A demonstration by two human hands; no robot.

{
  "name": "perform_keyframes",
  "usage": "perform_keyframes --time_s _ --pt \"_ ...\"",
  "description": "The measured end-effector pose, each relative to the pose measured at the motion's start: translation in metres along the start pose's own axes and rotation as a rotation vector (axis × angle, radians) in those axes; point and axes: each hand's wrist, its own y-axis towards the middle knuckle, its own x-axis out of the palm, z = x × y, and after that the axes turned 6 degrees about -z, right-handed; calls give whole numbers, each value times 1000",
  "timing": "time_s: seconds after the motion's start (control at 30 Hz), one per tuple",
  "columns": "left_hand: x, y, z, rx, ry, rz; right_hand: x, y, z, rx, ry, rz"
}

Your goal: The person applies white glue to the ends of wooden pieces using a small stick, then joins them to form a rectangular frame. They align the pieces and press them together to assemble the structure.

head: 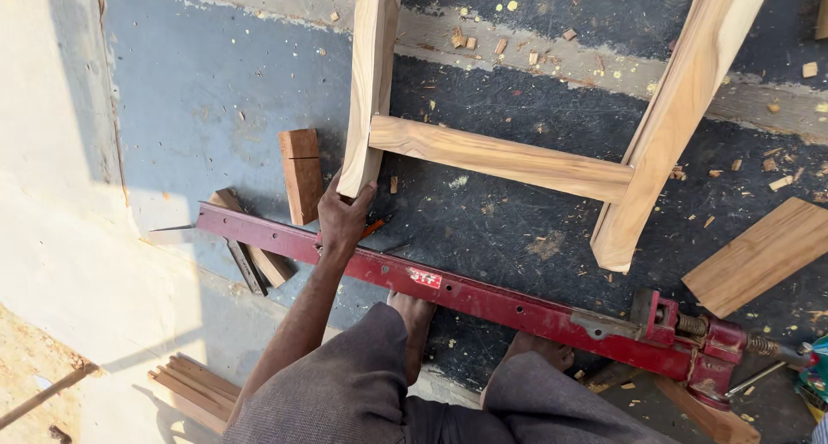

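Red bar clamp (483, 302), paint worn, white-and-red label mid-bar. Above clamp: pale tan wooden frame (504, 155), darker brown grain streaks. Upper L of clamp: reddish-brown wood block (301, 175). R of clamp: light tan board (759, 254). Under clamp: dark grey-black floor (517, 228), speckled w/ yellowish chips; blue-grey patch to L. Below clamp: grey-brown trousers (362, 392).

The person wears loose trousers of coarse grey-brown woven cloth (345, 392), which fold in soft creases over both legs and end above the ankles. The feet (414, 319) are bare, without shoes or sandals. The one arm in view (297, 323) is unsleeved, and its hand (342, 218) carries no glove, ring, watch or band.
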Motion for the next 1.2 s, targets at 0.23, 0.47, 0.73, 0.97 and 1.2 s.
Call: perform_keyframes --time_s 0.23,0.47,0.73,0.97,1.2 --pt "1 -7 -5 5 -25 39 109 -11 -62 60 36 -598" --pt "-7 -7 -8 51 -46 68 198 -86 -104 -17 168 -602" --pt "-21 -13 1 132 -74 23 304 -156 -77 244 470 -242" --pt "-27 -14 6 143 -7 13 311 -133 -111 -339 110 88" --pt "-25 -10 1 106 -58 -2 325 -119 -129 -392 -153 244"
